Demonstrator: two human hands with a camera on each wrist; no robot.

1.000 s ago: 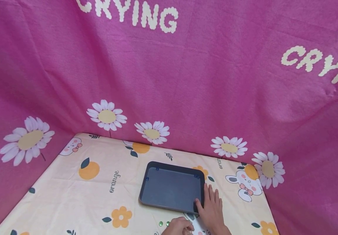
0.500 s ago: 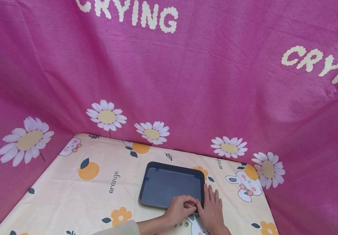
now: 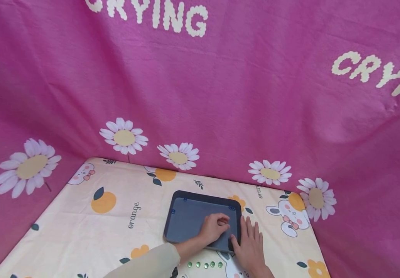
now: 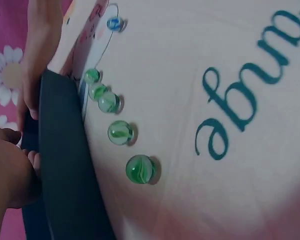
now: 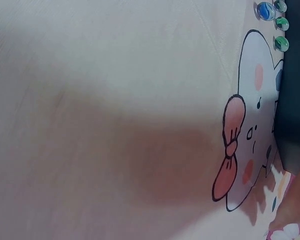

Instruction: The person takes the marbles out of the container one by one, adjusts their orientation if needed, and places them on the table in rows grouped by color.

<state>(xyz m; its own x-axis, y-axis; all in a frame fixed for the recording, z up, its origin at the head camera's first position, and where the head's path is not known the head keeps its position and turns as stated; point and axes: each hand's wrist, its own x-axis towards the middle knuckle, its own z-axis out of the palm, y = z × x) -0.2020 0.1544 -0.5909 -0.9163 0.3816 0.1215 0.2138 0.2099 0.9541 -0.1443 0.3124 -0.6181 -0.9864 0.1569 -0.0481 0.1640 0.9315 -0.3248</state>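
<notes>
A dark grey tray (image 3: 191,222) lies on the table, with several blue marbles (image 3: 173,211) by its far corners. My left hand (image 3: 213,227) is inside the tray near its right side, fingers curled and thumb near the fingertips. Whatever may be between those fingertips is hidden. Against the tray's right edge rests my right hand (image 3: 250,247), fingers straight outside the wall and thumb over the rim. Green marbles (image 4: 121,133) sit in a row just in front of the tray. A blue marble (image 4: 115,24) lies on the cloth close by.
The table wears a pale cloth (image 3: 109,239) printed with oranges, flowers and rabbits. Behind it and at both sides hangs a magenta curtain (image 3: 238,116) with daisies and lettering. A beige sleeve (image 3: 151,264) covers the left forearm.
From the cloth in front of the tray, my left hand has moved away from me, over the near rim and into the tray. The green marbles stand uncovered. My right hand stays put.
</notes>
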